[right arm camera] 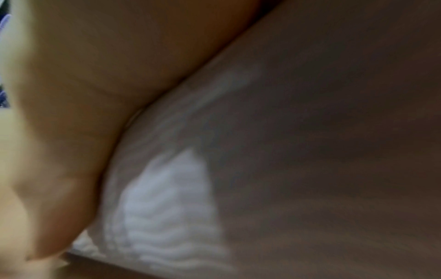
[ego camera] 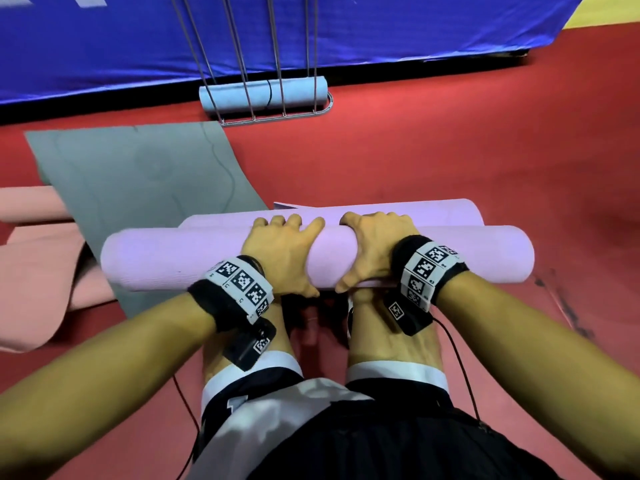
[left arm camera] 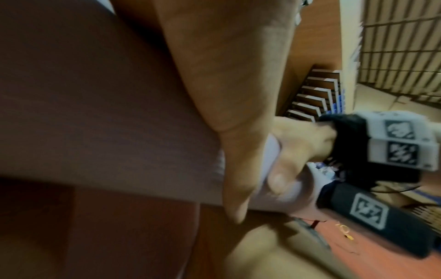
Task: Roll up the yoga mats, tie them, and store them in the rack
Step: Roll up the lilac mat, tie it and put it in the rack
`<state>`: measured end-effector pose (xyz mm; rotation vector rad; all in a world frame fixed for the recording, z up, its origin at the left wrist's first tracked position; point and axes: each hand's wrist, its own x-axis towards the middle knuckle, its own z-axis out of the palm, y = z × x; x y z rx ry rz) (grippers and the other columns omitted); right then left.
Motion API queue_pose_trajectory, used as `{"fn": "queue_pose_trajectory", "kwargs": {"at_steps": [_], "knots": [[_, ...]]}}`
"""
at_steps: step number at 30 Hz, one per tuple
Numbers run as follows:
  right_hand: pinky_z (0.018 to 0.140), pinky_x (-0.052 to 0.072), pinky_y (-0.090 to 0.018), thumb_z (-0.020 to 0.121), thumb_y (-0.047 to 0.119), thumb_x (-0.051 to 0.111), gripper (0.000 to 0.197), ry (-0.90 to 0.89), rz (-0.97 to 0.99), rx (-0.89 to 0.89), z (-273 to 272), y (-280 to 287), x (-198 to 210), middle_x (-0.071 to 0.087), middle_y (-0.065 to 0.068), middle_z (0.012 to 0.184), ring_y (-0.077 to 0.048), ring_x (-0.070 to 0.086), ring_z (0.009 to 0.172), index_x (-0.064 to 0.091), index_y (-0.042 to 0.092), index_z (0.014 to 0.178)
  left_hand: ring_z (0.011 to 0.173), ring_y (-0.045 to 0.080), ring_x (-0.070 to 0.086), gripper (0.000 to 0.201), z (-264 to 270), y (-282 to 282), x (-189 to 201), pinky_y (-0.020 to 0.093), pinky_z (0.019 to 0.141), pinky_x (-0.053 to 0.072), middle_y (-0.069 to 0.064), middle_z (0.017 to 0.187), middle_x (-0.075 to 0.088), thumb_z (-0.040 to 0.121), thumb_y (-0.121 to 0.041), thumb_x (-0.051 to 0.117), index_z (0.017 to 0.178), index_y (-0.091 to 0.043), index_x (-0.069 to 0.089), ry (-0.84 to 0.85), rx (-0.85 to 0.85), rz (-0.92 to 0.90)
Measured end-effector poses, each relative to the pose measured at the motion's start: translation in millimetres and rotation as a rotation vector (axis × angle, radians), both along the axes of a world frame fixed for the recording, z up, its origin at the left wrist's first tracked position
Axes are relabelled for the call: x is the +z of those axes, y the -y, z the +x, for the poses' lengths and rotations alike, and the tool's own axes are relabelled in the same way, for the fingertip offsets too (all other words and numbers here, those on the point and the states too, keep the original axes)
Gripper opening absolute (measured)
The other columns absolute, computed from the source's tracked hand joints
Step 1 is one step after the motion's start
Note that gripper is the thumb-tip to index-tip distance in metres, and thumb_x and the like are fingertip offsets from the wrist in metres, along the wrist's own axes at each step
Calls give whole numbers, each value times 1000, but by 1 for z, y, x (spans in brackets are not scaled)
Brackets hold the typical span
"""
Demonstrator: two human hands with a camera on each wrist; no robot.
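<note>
Red floor lies under us at six o'clock, where our left hand (ego camera: 280, 258) and right hand (ego camera: 372, 249) clamp mid-span around the lilac mat roll (ego camera: 166, 261), soft, springy, likely to unroll.

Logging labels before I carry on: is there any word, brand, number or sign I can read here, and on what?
None can be read.
Wristbands on the left hand and right hand: black-and-white square code patterns only, no letters.
Blue banner: a white mark at the top edge, cut off, unreadable.
Purple mat, grey mat, blue mat in the rack: no print visible.
</note>
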<state>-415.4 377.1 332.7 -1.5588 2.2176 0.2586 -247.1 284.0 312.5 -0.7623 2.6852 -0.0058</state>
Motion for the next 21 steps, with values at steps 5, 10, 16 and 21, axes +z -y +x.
{"fn": "queue_pose_trajectory", "kwargs": {"at_steps": [5,10,16,21], "knots": [[89,47,-40,41,78,80,112,101,-169,-2,-5,-6,-3,60,8,126,-23,59,114,40,36,137,96,29,64,97,-12,18,14,38,77,49,-1,110,60,46,-77,73,125,-34,37,-3,-42,56],[114,30,-52,49,78,79,128,-117,-231,99,9,-20,-23,43,2,149,-25,43,133,30,20,153,83,22,61,86,-31,37,34,34,74,49,-13,93,62,43,-79,79,114,-42,48,82,-10,197],[96,42,-44,46,64,80,99,-134,-180,55,3,4,-14,59,2,123,-26,57,113,41,28,130,87,21,63,91,-40,47,35,39,85,54,-15,97,66,35,-88,71,113,-46,50,115,66,268],[72,39,-35,46,64,83,87,-45,-102,25,-11,20,-1,59,7,97,-26,60,90,46,31,117,116,29,57,109,-16,23,16,44,95,43,-1,128,57,54,-90,65,142,-32,35,-45,63,-56]]}}
